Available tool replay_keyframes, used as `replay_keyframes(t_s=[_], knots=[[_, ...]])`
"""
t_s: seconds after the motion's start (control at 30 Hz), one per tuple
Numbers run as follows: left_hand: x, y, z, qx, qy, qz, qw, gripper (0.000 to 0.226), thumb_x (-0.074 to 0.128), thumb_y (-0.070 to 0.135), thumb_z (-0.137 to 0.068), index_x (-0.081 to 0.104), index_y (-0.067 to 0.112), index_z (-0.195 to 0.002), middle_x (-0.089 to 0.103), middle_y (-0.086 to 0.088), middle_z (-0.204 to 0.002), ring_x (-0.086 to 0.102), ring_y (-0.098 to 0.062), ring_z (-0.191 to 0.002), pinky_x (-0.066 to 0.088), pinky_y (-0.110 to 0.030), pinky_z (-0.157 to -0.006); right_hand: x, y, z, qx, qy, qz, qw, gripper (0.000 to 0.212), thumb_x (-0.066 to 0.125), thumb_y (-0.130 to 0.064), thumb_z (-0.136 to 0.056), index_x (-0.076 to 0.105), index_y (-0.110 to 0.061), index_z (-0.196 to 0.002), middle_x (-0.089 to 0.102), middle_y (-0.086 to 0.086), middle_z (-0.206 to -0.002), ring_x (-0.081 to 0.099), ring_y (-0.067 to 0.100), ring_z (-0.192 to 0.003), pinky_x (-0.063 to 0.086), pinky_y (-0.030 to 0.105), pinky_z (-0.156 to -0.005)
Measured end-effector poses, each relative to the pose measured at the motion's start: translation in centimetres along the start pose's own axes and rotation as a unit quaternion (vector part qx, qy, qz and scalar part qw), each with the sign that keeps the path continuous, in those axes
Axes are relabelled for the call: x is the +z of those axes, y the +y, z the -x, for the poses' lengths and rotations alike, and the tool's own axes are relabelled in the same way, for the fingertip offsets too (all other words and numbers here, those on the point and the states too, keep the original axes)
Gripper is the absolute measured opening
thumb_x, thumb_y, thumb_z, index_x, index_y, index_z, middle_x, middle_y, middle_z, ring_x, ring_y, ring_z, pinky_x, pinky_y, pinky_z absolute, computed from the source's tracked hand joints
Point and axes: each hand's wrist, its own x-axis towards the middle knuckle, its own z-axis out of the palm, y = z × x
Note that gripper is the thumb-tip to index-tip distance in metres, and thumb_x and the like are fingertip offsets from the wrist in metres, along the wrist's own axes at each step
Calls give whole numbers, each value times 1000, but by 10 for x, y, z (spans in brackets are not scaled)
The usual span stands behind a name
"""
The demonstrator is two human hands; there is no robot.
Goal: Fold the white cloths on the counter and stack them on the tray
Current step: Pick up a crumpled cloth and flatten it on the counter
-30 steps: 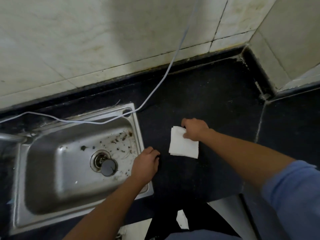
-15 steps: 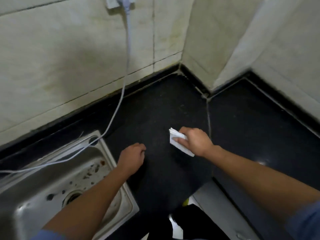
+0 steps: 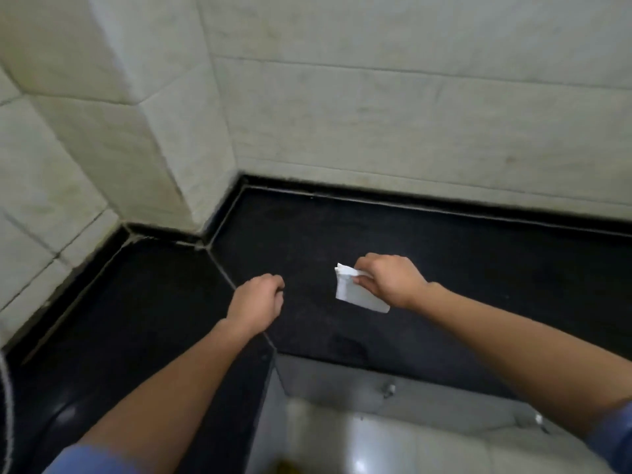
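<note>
A small folded white cloth (image 3: 352, 291) hangs just above the black counter (image 3: 444, 268), right of centre. My right hand (image 3: 390, 280) grips its upper right edge between fingers and thumb. My left hand (image 3: 258, 301) hovers over the counter's inner corner to the left of the cloth, fingers loosely curled, holding nothing. No tray is in view.
The black counter bends in an L around a tiled wall corner (image 3: 191, 165). Its front edge drops to a grey cabinet face (image 3: 342, 381) and a pale floor (image 3: 376, 446) below. A sink rim (image 3: 4, 405) shows at the far left edge.
My view has swung right, away from the sink, to the other leg of the counter. My right hand lifted the folded cloth off the counter and carries it right; my left hand followed, empty.
</note>
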Motion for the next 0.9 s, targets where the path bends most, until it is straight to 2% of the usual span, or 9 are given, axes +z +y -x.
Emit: replay_keyframes(t_s=[0.1,0.23,0.33,0.47,0.63,0.9], knots=[[14,86,-23,64,-9,-17,998,22,52,25,-92,63,19,-111,63,-3,-109,61,-25,-98,51,-37,-80,-13,66,75,72,15,0,997,27,46,-41,-97,57,-24,-114,59,-1,-110,60,25,-98,39,32,-70],[45,217,-29,158,-43,-26,986,23,52,27,-92,62,19,-111,63,-3,-111,60,-25,-99,50,-37,-80,-31,145,191,165,29,4,986,29,49,-42,-95,58,-24,-117,61,0,-113,59,26,-102,44,35,-77],[69,310,-26,227,-58,-33,972,21,51,28,-91,62,18,-107,63,-3,-107,60,-26,-97,50,-38,-78,-43,194,273,226,52,2,973,26,53,-43,-93,59,-25,-111,63,-2,-110,59,25,-101,46,36,-76],[93,431,-24,323,-73,-52,942,19,49,29,-92,60,18,-103,62,-3,-105,59,-27,-99,47,-37,-77,-55,253,379,311,73,2,948,23,55,-43,-92,60,-27,-108,64,-4,-107,60,23,-99,45,35,-73],[123,569,-34,430,-86,-61,897,20,48,31,-92,59,20,-104,61,-1,-106,59,-26,-99,45,-36,-76,-61,324,486,402,97,11,911,25,51,-40,-94,59,-27,-113,63,-3,-113,58,24,-104,43,34,-73],[177,786,-66,552,-103,-63,825,21,48,31,-93,59,18,-106,60,-3,-109,59,-27,-100,46,-37,-77,-80,446,619,513,107,15,852,23,52,-37,-94,60,-27,-114,62,-3,-115,57,25,-108,46,36,-76]])
